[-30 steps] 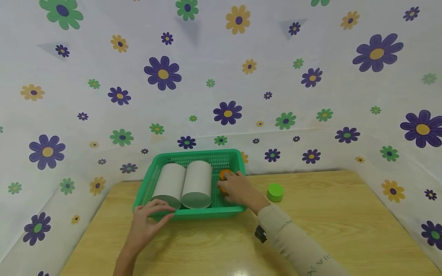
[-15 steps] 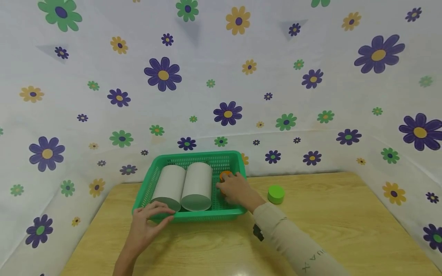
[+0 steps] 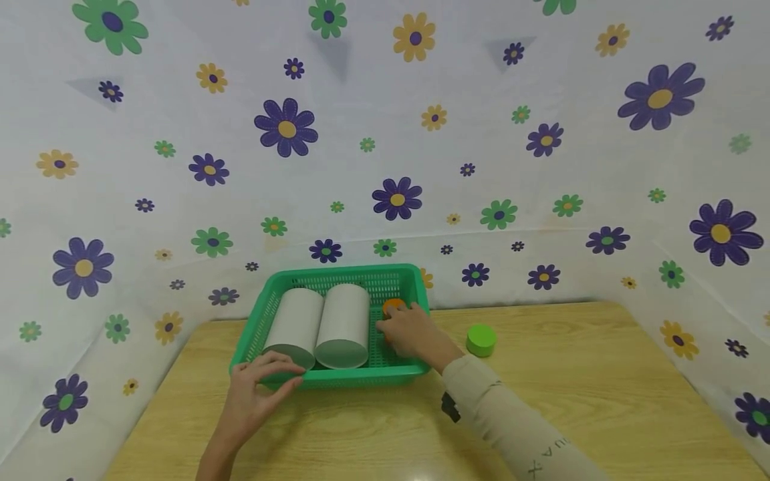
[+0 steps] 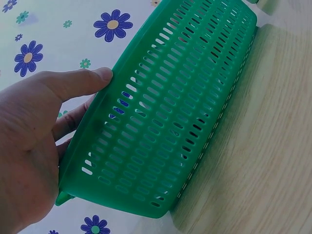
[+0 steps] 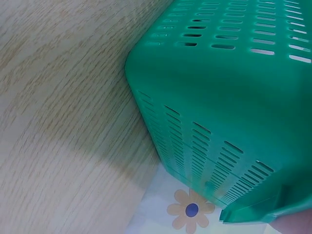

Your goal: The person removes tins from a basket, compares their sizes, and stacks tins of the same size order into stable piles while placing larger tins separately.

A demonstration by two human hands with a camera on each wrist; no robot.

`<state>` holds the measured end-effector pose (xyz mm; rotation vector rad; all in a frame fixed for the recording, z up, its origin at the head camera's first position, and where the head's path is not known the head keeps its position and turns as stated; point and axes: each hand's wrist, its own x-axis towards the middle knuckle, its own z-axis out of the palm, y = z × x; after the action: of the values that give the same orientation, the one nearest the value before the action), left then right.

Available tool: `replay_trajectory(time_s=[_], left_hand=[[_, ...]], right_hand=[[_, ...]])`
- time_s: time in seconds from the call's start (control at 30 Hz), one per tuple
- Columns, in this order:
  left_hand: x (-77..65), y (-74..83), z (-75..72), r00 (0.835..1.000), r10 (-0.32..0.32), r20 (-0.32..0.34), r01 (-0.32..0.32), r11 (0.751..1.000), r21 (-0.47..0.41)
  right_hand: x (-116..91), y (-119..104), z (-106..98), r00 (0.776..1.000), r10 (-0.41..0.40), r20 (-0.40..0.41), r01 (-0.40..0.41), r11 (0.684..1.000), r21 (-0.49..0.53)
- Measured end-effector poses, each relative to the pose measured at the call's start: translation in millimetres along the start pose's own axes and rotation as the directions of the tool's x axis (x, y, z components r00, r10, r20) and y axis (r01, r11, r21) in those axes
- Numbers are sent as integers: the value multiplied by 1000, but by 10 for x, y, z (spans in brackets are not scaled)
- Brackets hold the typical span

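A green slotted plastic basket (image 3: 361, 379) stands on the table, two white cylinders (image 3: 295, 321) lying side by side in it. My left hand (image 3: 255, 387) pinches its near rim at the left, thumb outside and fingers over the edge; the left wrist view shows this thumb (image 4: 87, 83) against the slotted wall. Reaching over the right end, my right hand (image 3: 415, 332) has its fingers bent down onto an orange round piece (image 3: 394, 305) inside the basket. Most of that piece is hidden under the hand. Only a sliver of the right hand (image 5: 295, 223) shows in the right wrist view.
To the right of the basket a bright green round block (image 3: 481, 340) sits on the wood-grain table (image 3: 571, 374). A white flower-print cloth (image 3: 361, 180) hangs close behind the basket and along both sides.
My right hand has sunk slightly inside the basket, covering the lower part of the orange piece that showed earlier. The left hand keeps its hold on the rim.
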<state>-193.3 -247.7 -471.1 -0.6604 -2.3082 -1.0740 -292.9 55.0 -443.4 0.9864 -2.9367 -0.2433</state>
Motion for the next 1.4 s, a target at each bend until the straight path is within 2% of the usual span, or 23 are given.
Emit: replay_trajectory(time_s=[0.23, 0.37, 0.57, 0.67, 1.03, 1.2, 1.4], left_hand=[[7, -13, -9, 1000, 14, -4, -14, 1000, -2], [12, -25, -15, 1000, 13, -6, -13, 1000, 6], [21, -28, -19, 1000, 5, 3, -5, 1000, 7], [23, -25, -18, 1000, -4, 8, 4, 1000, 7], [11, -40, 8, 1000, 9, 2, -9, 1000, 0], [5, -61, 38, 1000, 15, 1, -15, 1000, -17], [-15, -78, 32, 1000, 11, -10, -11, 1000, -8]], right_hand=[[-14, 28, -3, 999, -9, -37, 13, 994, 108], [-69, 44, -59, 993, -40, -112, 58, 984, 168], [-192, 66, -148, 955, -104, -278, 171, 959, 227], [-232, 74, -166, 939, -116, -324, 204, 945, 254], [-355, 97, -192, 903, -103, -417, 266, 896, 355], [-417, 116, -196, 896, -75, -437, 257, 891, 374], [-487, 128, -202, 884, -36, -466, 257, 870, 422]])
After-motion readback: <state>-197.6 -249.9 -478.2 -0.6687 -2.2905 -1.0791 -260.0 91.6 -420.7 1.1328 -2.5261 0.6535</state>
